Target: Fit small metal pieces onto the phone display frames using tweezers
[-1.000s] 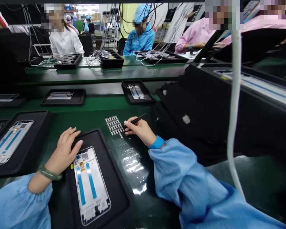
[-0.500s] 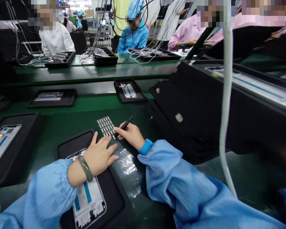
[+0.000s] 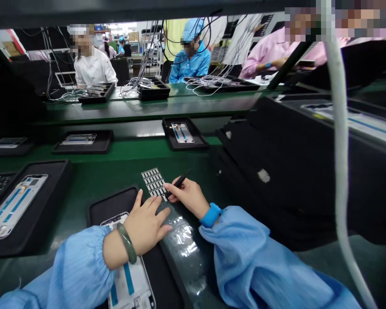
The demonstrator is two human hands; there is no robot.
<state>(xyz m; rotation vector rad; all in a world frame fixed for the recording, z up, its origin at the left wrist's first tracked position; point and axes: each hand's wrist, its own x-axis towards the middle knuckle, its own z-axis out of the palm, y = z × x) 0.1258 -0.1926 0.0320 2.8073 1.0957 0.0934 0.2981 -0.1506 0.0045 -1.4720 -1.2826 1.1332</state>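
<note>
My left hand [image 3: 150, 227] has its fingers spread, with the fingertips at the near edge of a sheet of small pale stickers [image 3: 154, 182]. Its wrist, with a green bangle [image 3: 126, 243], is over a phone frame [image 3: 131, 283] with blue strips, which lies in a black tray [image 3: 111, 201]. At the sheet's right edge, my right hand [image 3: 188, 194] is closed around slim black tweezers [image 3: 181, 179]. The tips of the tweezers are hard to make out near the sheet's lower corner.
More black trays with phone frames stand at the left [image 3: 48, 206] and along the back [image 3: 185, 143]. A tall black stack [image 3: 260, 150] rises on the right, behind a hanging white cable [image 3: 337, 128]. Co-workers sit across the bench.
The whole view has shifted, so things appear lower and further right. Both hands stay at the sticker sheet in nearly the same pose, the tweezers still in my right hand.
</note>
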